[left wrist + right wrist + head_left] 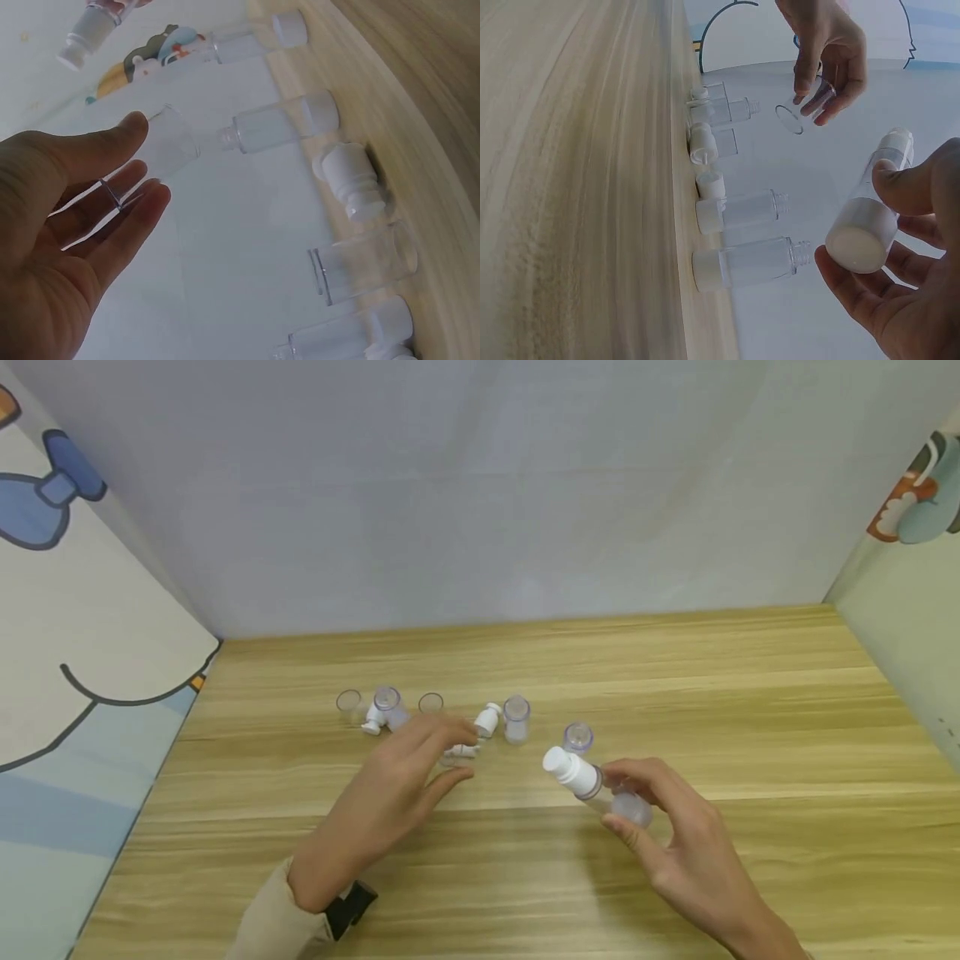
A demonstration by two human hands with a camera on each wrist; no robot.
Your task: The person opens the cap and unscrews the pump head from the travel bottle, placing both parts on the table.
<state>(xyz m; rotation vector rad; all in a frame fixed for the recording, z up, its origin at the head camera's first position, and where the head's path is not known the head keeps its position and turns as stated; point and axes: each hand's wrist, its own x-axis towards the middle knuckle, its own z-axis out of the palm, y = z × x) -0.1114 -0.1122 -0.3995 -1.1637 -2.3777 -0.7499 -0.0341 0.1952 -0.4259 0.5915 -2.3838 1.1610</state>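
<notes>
In my left hand (390,781) I hold a clear plastic cap (172,146) between thumb and fingers, above the table and tilted. The right wrist view shows the same cap (810,105) with its round rim facing down and outward. My right hand (693,843) grips a clear bottle (632,807) by its body, and a white pump head (573,774) sits on its neck. The bottle is tilted, with its white base (861,234) toward the right wrist camera. The hands are apart, and the bottle and cap do not touch.
Pumpless clear bottles stand upright on the wooden table (750,718): one (517,722) in the middle, one (577,737) behind the held bottle, another (388,703) farther left. White pump heads (487,720) lie among them. Clear caps (348,702) stand nearby. A pale wall (487,527) rises behind.
</notes>
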